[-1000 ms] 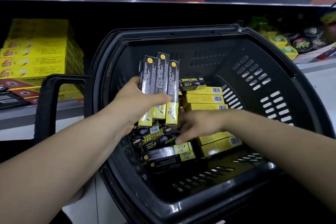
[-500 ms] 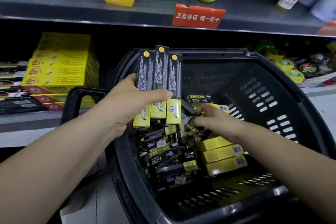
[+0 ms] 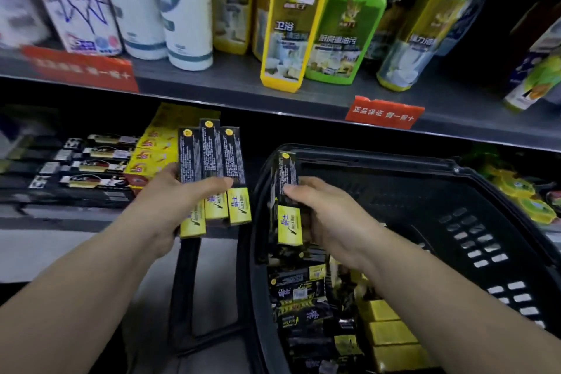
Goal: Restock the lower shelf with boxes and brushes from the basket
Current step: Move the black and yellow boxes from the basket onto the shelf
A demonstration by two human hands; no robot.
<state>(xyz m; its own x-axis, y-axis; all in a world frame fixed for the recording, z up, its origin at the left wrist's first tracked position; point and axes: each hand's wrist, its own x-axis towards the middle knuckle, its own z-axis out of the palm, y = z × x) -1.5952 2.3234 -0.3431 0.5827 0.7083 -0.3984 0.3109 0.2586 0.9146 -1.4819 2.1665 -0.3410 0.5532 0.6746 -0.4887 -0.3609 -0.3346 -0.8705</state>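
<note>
From the head camera, the left hand [image 3: 170,200] held three black-and-yellow boxes [image 3: 212,173] upright and side by side, thumb across their fronts and the other fingers hidden behind them. They stood in front of the dark opening of the lower shelf [image 3: 60,212], near a stack of yellow boxes [image 3: 158,149] and rows of packed brushes [image 3: 91,164] lying there already. The right hand [image 3: 328,215] gripped a fourth box [image 3: 287,200] of the same kind, thumb on its front and fingers curled round its side, just above the left rim of the black basket [image 3: 455,191]. More black-and-yellow boxes [image 3: 303,291] and plain yellow ones [image 3: 391,334] lay jumbled at the bottom of the basket. Cleaning bottles [image 3: 334,24] stood on the upper shelf, with a red tag [image 3: 384,114] on its edge.

The boxes looked like thin, stiff card, long and narrow, and probably light, since three sat in one hand without strain. Their printed faces seemed glossy, so a fanned bundle could slide apart; a hold across the middle, pressing the faces together, would likely serve best, and squeezing hard at the ends might dent the card.
</note>
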